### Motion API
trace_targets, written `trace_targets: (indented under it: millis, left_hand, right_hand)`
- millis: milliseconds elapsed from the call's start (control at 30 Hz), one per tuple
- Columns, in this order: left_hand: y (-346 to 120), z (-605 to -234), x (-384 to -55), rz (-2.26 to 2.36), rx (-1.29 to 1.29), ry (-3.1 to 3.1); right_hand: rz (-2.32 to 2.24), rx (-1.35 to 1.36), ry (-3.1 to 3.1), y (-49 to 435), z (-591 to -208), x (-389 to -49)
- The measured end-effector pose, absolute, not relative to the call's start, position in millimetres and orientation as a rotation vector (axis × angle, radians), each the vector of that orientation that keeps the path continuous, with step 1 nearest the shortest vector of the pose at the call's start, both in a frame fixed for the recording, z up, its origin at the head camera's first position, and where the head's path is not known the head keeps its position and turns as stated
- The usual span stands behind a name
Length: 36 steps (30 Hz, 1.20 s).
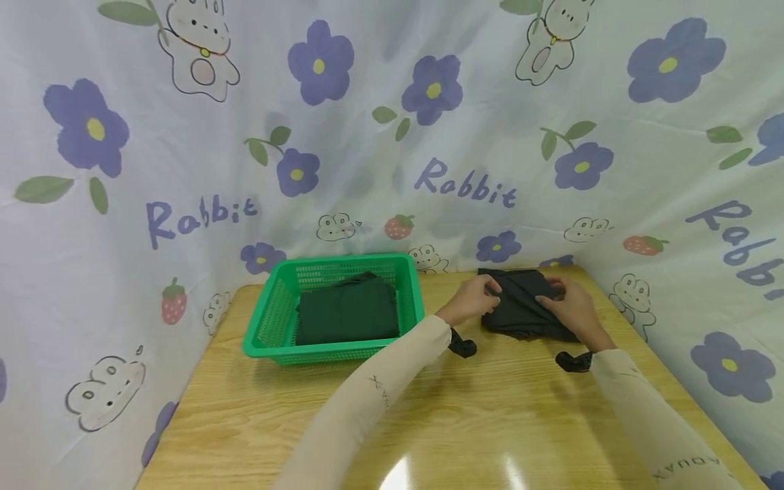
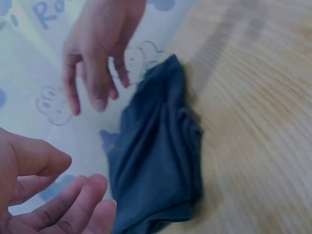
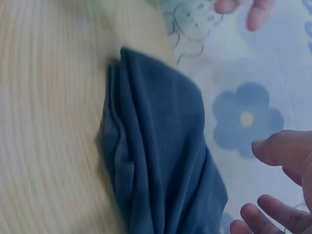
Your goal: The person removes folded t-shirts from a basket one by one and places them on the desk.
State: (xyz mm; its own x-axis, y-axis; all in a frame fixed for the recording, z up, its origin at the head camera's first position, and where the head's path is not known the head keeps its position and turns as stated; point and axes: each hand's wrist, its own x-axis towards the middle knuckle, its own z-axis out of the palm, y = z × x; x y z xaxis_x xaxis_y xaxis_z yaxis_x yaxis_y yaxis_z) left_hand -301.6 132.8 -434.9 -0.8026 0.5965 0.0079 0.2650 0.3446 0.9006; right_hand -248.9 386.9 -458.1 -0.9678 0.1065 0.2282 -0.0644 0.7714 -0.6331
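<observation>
A dark folded garment point(image 1: 519, 303) lies on the table at the right, creased lengthwise. The right wrist view shows a ribbed band on the edge of this garment point(image 3: 165, 131). My left hand point(image 1: 474, 298) hovers by its left side with fingers loosely bent, holding nothing. Over its right side is my right hand point(image 1: 572, 306), thumb and fingers apart. Both wrist views show a gap between the hands and the cloth: the left hand point(image 2: 63, 200) is beside it, and so is the right hand point(image 3: 285, 170).
Left of the hands stands a green plastic basket point(image 1: 418, 299) with another dark folded cloth point(image 1: 349, 313) inside. A printed fabric curtain point(image 1: 367, 136) borders the wooden table point(image 1: 453, 422) at the back and sides. Black wrist-worn devices point(image 1: 574, 361) hang below both wrists.
</observation>
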Motion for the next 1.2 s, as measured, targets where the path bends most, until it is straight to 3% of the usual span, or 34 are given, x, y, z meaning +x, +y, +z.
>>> trace_targets:
  millis: [567, 1200]
  left_hand:
    - [72.9, -395.8, -293.7, 1.446, 0.826, 2.327]
    - [-42.7, -389.1, -301.8, 1.375, 0.826, 2.405]
  right_hand:
    - [1.153, 0.122, -2.718, 322.4, -436.7, -249.2]
    - [1.265, 0.354, -2.657, 241.8, -420.0, -249.0]
